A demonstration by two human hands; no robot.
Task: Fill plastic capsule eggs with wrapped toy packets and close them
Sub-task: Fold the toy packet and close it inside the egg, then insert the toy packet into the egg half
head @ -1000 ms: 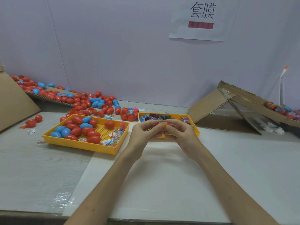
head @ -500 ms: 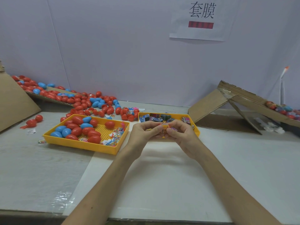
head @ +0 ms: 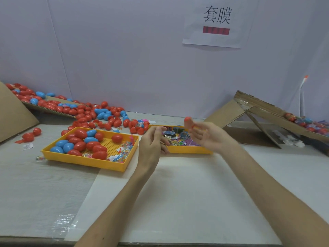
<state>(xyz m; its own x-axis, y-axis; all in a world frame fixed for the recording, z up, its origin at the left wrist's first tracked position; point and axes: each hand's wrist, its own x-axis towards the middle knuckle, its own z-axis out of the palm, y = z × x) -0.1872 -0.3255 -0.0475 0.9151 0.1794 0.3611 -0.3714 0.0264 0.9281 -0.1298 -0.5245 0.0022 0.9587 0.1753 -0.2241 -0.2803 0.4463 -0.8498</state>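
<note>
Nearest me, two bare forearms are reaching out over the pale table [head: 178,202]. The left hand [head: 152,142] is hovering with its fingers loosely curled; whether it is pinching anything I cannot tell. The right hand [head: 206,137] is lifting a red egg [head: 187,122], pinching it only at the tips of thumb and forefinger with the other fingers spread wide. The egg is blurred, up in the air above the packet tray [head: 188,150], and its seam is not showing.

My guess is that this egg is being finished and sent off. Doing it well means checking that the two halves are snapping fully together all round, with no wrapper caught in the join, before it leaves those fingertips. So light a hold is risking a drop.

Further left, the egg tray [head: 85,160] is holding red and blue eggs beside a few loose packets. Behind it, a heap of eggs [head: 99,114] is spilling along the wall, and a cardboard ramp [head: 267,111] is leaning at the right. On the wall, a paper sign [head: 216,38] is reading 套膜; the red bar beneath is too blurred to read.
</note>
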